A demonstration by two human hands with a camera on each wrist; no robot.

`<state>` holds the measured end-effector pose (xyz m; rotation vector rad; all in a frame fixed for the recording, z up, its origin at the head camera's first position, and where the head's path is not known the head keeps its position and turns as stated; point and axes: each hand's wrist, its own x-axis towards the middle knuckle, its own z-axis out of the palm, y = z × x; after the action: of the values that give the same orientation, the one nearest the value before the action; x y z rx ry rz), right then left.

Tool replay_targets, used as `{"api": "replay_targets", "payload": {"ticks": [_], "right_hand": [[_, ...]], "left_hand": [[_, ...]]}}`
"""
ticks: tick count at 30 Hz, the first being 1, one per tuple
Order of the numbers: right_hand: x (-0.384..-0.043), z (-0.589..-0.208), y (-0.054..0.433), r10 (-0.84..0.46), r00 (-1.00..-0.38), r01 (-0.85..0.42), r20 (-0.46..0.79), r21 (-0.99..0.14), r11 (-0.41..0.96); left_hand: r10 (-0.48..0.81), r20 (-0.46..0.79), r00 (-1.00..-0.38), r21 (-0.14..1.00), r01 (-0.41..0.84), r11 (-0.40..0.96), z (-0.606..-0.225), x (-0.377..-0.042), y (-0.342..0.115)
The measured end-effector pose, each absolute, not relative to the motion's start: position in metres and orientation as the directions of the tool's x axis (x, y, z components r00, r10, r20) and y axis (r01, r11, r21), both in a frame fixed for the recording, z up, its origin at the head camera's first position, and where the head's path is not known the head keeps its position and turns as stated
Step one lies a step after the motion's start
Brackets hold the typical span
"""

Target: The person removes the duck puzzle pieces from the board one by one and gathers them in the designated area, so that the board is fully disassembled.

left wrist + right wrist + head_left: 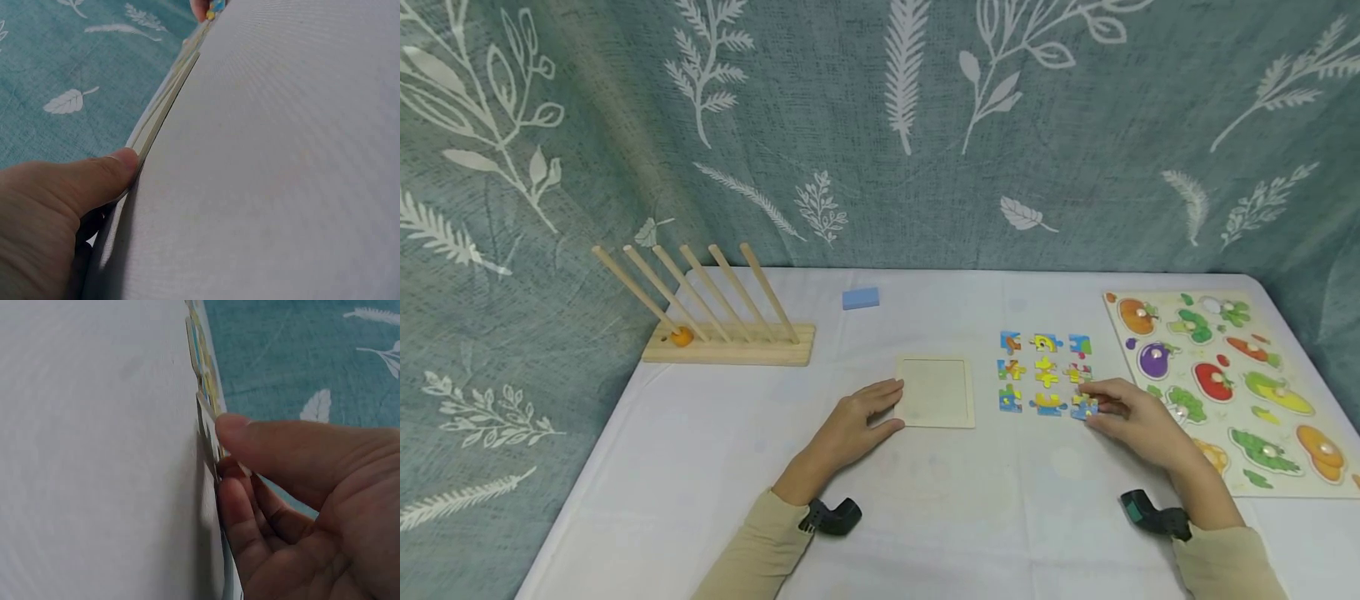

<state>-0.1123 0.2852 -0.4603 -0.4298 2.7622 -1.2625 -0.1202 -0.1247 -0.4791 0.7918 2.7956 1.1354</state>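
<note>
A pale wooden puzzle tray (935, 393) with a raised rim lies in mid-table. At its left side rests my left hand (852, 423), thumb (112, 172) and fingertips touching the rim. To the tray's right, several jigsaw pieces (1046, 372) printed in blue and yellow lie in rows. My right hand (1138, 418) pinches the puzzle piece (1083, 407) at the front right of these rows between thumb and fingers. The right wrist view shows this puzzle piece (208, 419) tilted, one edge raised off the cloth. Fingers partly hide it.
At the right lies a vegetable peg board (1221, 400), partly under my right forearm. A wooden stand with upright rods (730, 346) and one orange bead (682, 337) is at the back left. A blue block (861, 298) lies near the back edge, before a leaf-patterned curtain (865, 125).
</note>
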Motion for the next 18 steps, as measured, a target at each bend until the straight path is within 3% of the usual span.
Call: {"api": "replay_targets", "payload": {"ticks": [6, 18], "right_hand": [[-0.1119, -0.4670, 0.2838, -0.295, -0.949, -0.283, 0.113, -0.718, 0.636], [-0.1099, -0.4646, 0.2843, -0.255, -0.964, -0.241, 0.076, -0.656, 0.715]], "left_hand": [[0.470, 0.168, -0.867, 0.659, 0.453, 0.600, -0.4781, -0.1198, -0.1250], [0.470, 0.173, -0.865, 0.653, 0.458, 0.603, -0.4764, -0.1164, -0.1221]]}}
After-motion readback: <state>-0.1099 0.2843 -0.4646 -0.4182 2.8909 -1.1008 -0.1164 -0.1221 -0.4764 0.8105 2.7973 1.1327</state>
